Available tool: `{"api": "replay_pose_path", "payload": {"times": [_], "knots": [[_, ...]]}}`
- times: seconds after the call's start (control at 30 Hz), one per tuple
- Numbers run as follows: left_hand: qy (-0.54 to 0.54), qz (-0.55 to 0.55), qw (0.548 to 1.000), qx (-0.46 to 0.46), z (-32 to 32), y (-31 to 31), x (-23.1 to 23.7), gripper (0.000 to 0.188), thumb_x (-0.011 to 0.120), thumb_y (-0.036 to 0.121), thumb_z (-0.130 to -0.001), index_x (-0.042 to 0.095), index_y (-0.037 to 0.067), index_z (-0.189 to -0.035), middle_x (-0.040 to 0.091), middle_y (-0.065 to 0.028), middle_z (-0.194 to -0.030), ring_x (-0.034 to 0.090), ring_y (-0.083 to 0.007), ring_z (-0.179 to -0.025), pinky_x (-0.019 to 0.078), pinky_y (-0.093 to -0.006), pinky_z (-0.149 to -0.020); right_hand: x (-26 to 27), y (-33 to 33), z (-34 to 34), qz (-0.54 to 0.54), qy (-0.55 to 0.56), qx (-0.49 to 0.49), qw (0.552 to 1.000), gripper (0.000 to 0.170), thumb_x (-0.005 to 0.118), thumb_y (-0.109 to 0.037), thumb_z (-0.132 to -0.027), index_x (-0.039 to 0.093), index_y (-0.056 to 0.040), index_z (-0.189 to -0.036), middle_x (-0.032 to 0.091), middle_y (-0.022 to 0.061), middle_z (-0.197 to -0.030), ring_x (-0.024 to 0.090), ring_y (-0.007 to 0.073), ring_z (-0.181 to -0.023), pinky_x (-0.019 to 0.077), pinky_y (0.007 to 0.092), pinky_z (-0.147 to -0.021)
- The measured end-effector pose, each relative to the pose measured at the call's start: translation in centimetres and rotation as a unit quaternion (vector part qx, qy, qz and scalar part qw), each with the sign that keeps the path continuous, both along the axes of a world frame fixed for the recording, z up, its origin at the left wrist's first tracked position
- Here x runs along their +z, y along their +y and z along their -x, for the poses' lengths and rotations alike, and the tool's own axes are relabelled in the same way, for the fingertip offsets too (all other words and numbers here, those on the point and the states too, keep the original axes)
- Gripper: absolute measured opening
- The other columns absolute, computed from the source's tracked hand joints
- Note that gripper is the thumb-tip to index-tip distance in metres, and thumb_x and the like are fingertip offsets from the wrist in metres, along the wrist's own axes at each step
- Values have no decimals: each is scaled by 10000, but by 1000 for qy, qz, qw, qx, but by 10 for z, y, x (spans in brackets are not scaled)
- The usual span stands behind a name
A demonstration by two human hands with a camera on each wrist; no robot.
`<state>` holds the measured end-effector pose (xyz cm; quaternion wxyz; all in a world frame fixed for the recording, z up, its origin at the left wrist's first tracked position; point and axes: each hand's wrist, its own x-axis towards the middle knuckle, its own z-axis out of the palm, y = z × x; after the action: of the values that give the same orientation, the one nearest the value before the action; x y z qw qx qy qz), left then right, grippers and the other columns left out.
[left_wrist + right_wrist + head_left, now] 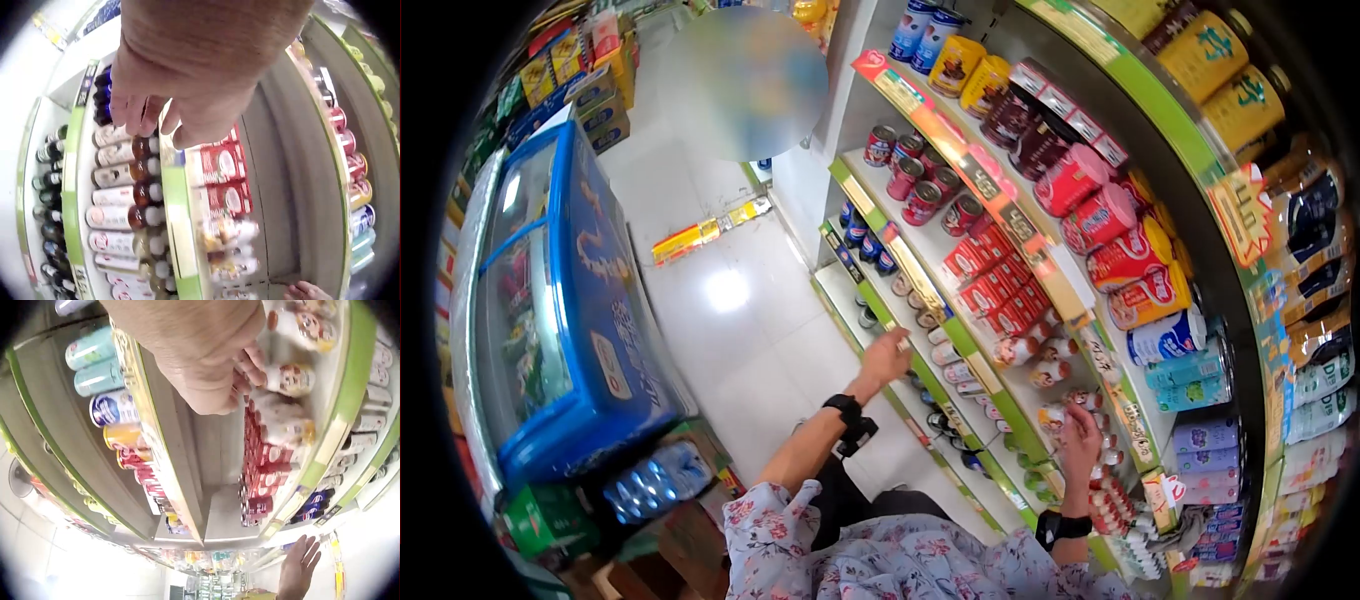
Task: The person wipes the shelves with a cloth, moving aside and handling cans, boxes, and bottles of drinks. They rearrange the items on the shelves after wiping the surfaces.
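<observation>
My left hand (886,358) is held out beside the edge of the lower shelves, its fingers loosely bent and holding nothing. In the left wrist view, that hand (187,81) hangs over a shelf edge, near red boxes (226,164) and brown-capped bottles (119,153). My right hand (1080,442) reaches over the middle shelf beside small white bottles (1052,373). Seen from the right wrist, its relaxed fingers (250,365) are close to a bottle with a picture label (292,380); whether they touch it, I cannot tell.
Red cans (921,202) stand farther along the same shelf. Above are red and yellow canisters (1145,255) behind a price-tag edge (1010,215). A blue chest freezer (615,330) is across the aisle at left, with packed water bottles (658,483) near it. Yellow tape (710,232) marks the floor.
</observation>
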<state>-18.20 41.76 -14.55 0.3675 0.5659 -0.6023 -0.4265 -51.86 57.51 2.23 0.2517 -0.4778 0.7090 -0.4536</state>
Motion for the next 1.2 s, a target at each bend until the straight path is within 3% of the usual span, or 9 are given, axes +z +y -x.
{"api": "replay_pose_path", "payload": {"times": [0.27, 0.43, 0.7, 0.83, 0.93, 1.07, 1.1, 1.17, 1.2], "knots": [[-76, -25, 996, 39, -173, -77, 24, 384, 656, 246, -800, 588, 69, -1133, 666, -190, -1007, 649, -331, -874, 509, -408, -791, 4, -101, -156, -10, -12, 112, 994, 281, 621, -81, -888, 593, 25, -1147, 662, 95, -1059, 619, 129, -965, 481, 253, -862], [-87, -59, 994, -16, -188, -149, 37, 443, 661, 265, -801, 552, 81, -1189, 658, -188, -1056, 643, -335, -917, 500, -405, -811, 0, -154, -206, -33, -13, 141, 989, 301, 621, -74, -880, 584, 14, -1166, 672, 91, -1036, 626, 133, -964, 484, 269, -863], [-85, -25, 993, -72, -182, -269, 74, 511, 678, 276, -798, 507, 80, -1238, 640, -212, -1074, 633, -347, -962, 493, -400, -824, -56, -267, -228, -13, -179, 128, 975, 480, 629, -40, -862, 453, -11, -1307, 580, 126, -1167, 577, 170, -1058, 474, 292, -891], [-107, 5, 991, -79, -192, -323, 72, 557, 685, 268, -798, 471, 62, -1269, 638, -216, -1072, 633, -350, -959, 495, -401, -823, -85, -334, -255, -48, -238, -17, 970, 632, 690, -77, -824, 370, -23, -1366, 459, 138, -1318, 443, 218, -1237, 382, 333, -1012], [-122, 3, 989, -88, -190, -354, 78, 665, 696, 227, -775, 386, 53, -1338, 636, -219, -1084, 632, -364, -968, 497, -405, -826, -95, -369, -263, -27, -209, -26, 977, 690, 723, -120, -804, 352, -36, -1379, 447, 137, -1331, 441, 237, -1243, 376, 334, -1013], [-32, 51, 994, -90, -179, -399, 54, 722, 750, 163, -724, 394, 34, -1339, 564, -188, -1206, 574, -308, -1066, 468, -363, -897, -118, -397, -265, -29, -196, 11, 980, 482, 758, -155, -779, 557, -38, -1201, 578, 75, -1139, 525, 172, -1069, 410, 298, -923], [-26, 92, 991, -92, -176, -417, 34, 737, 756, 152, -712, 392, 30, -1341, 551, -189, -1232, 564, -313, -1095, 458, -362, -917, -122, -400, -275, -23, -123, -83, 989, 347, 762, -155, -776, 619, -41, -1071, 621, 42, -976, 562, 145, -924, 451, 287, -826], [-3, 158, 977, -146, -173, -449, 14, 747, 773, 126, -685, 407, 15, -1326, 549, -194, -1256, 540, -321, -1157, 435, -374, -953, -115, -406, -286, -56, -31, -102, 993, 360, 741, -162, -787, 612, -35, -1098, 642, 55, -1036, 585, 155, -957, 476, 299, -833], [-23, 83, 982, -169, -172, -448, 46, 759, 763, 86, -637, 404, 19, -1302, 547, -197, -1232, 510, -328, -1175, 408, -370, -976, -117, -408, -291, -76, 11, -114, 990, 367, 731, -166, -792, 608, -33, -1112, 652, 61, -1067, 596, 160, -974, 488, 305, -836]]}}
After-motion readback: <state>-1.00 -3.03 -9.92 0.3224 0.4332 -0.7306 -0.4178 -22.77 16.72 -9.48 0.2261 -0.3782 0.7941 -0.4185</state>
